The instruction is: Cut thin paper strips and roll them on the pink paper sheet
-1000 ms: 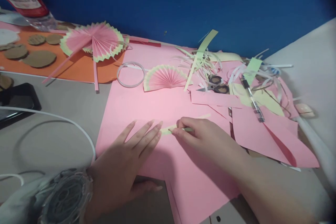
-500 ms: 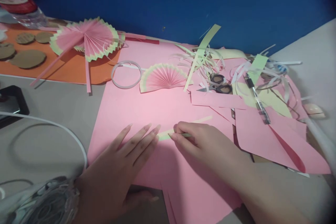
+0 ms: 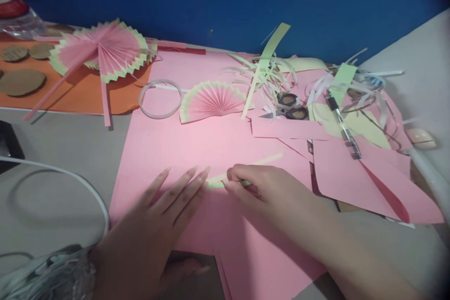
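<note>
My left hand (image 3: 168,215) lies flat with its fingers stretched out on the pink paper (image 3: 197,145), its fingertips at the left end of a narrow pale yellow strip (image 3: 269,159). My right hand (image 3: 260,185) pinches a thin green paper strip (image 3: 215,185) between thumb and forefinger. The green strip lies along the yellow one, and part of both is hidden under the right fingers. Beyond the hands sits a pleated pink half-round paper fan (image 3: 220,101) with a yellow-green rim.
Black-handled scissors (image 3: 288,107) lie beside a heap of paper shreds (image 3: 269,75). A pen (image 3: 344,126) rests on pink paper at right. Left stand a larger pleated paper fan (image 3: 121,51), a tape ring (image 3: 161,98), cardboard discs (image 3: 23,82), a bottle (image 3: 21,21) and a white cable (image 3: 80,182).
The view has shifted slightly, so most things sit a little further left in the picture. Both hands keep nearly the same pose on the strips.
</note>
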Available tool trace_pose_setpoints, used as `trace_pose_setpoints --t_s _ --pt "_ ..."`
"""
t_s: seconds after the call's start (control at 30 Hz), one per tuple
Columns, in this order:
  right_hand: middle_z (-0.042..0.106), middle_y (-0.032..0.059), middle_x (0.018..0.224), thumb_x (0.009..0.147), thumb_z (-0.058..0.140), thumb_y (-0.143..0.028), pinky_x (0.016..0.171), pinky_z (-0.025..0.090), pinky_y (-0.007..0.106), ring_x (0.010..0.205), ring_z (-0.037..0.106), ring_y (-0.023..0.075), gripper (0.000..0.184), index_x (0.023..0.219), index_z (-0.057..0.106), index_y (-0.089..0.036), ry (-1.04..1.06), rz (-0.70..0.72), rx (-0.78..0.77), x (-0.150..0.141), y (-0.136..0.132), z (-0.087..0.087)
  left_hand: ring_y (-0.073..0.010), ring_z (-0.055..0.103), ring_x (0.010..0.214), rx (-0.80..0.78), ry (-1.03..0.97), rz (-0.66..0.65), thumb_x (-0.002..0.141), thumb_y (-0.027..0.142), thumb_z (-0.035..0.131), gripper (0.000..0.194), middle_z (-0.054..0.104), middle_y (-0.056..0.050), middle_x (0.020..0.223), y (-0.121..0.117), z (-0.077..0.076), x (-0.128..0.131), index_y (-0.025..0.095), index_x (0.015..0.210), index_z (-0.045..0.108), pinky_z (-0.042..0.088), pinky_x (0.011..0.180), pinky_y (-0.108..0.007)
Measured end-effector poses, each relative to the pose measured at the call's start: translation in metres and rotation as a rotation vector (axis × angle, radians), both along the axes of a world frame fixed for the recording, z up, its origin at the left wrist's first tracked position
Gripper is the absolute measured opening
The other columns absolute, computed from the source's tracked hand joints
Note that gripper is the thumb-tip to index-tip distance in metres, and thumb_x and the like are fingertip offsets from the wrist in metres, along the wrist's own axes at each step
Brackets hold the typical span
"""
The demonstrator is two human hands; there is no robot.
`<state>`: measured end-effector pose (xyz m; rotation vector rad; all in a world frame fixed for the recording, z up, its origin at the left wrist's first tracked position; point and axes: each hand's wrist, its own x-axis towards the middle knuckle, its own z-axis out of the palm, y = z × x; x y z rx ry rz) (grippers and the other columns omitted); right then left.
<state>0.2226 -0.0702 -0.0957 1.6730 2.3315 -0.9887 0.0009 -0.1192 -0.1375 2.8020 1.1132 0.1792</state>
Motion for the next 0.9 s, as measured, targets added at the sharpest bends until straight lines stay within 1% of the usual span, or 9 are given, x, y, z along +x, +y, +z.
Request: trace_pose_setpoints --t_s 0.3,0.43,0.57,0.7,0.9 --pt "0.040 -0.0063 0.058 0.092 0.040 -0.029 0.047 0.017 0.027 0.054 0.038 0.0087 0.028 0.067 0.035 -0.020 0.009 -0.003 0.007 -0.0009 -0.0011 0.0003 -0.0290 0.023 0.138 -0.013 0.019 -0.016 0.082 0.066 0.038 0.084 0.024 -0.015 0.150 -0.0004 -0.0016 -0.0021 0.008 0.142 0.028 0.011 0.111 -0.049" --pt "0.040 -0.0062 0.057 0.093 0.039 -0.031 0.047 0.017 0.027 0.053 0.037 0.0088 0.029 0.066 0.034 -0.020 0.006 -0.004 0.021 -0.0006 -0.0006 -0.0001 -0.0299 0.018 0.139 -0.034 0.010 -0.051 0.082 0.068 0.035 0.081 0.021 -0.013 0.151 0.0004 -0.0010 -0.0038 0.016 0.144 0.026 0.009 0.111 -0.050" --pt "0.040 -0.0061 0.058 0.093 0.038 -0.034 0.047 0.018 0.027 0.054 0.038 0.0087 0.030 0.066 0.035 -0.020 0.007 -0.005 0.002 -0.0007 0.0000 0.0003 -0.0273 0.016 0.140 -0.059 0.022 -0.055 0.082 0.071 0.030 0.081 0.018 -0.009 0.153 0.0028 0.0002 -0.0054 0.021 0.145 0.023 0.005 0.112 -0.046" --pt "0.039 -0.0063 0.058 0.093 0.038 -0.032 0.046 0.017 0.027 0.053 0.037 0.0084 0.030 0.066 0.035 -0.020 0.017 -0.003 -0.002 0.0009 -0.0008 -0.0002 -0.0274 0.016 0.140 -0.070 0.035 -0.050 0.081 0.072 0.030 0.081 0.017 -0.009 0.154 0.0042 0.0007 -0.0049 0.022 0.145 0.023 0.004 0.112 -0.045" --pt "0.037 -0.0064 0.058 0.092 0.040 -0.030 0.046 0.017 0.027 0.053 0.035 0.0084 0.028 0.066 0.034 -0.020 0.032 -0.003 -0.009 0.0023 -0.0007 -0.0007 -0.0289 0.018 0.139 -0.063 0.034 -0.053 0.081 0.071 0.032 0.080 0.019 -0.010 0.153 0.0025 0.0014 -0.0056 0.021 0.143 0.029 0.005 0.111 -0.047"
